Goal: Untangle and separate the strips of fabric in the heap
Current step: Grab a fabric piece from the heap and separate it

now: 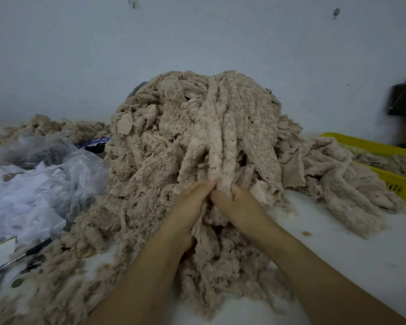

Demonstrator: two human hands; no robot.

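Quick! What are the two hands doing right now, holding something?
Left hand: pinches the end of a fuzzy beige fabric strip on the heap.
Right hand: grips the fuzzy strips right beside it.

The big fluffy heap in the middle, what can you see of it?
The heap is a tall mound of long beige strips, fuzzy like fleece, smooth backing showing in places. It sits on a white table by the wall, spilling forward and right to a yellow basket. The left hand and right hand both pinch strips at its front.
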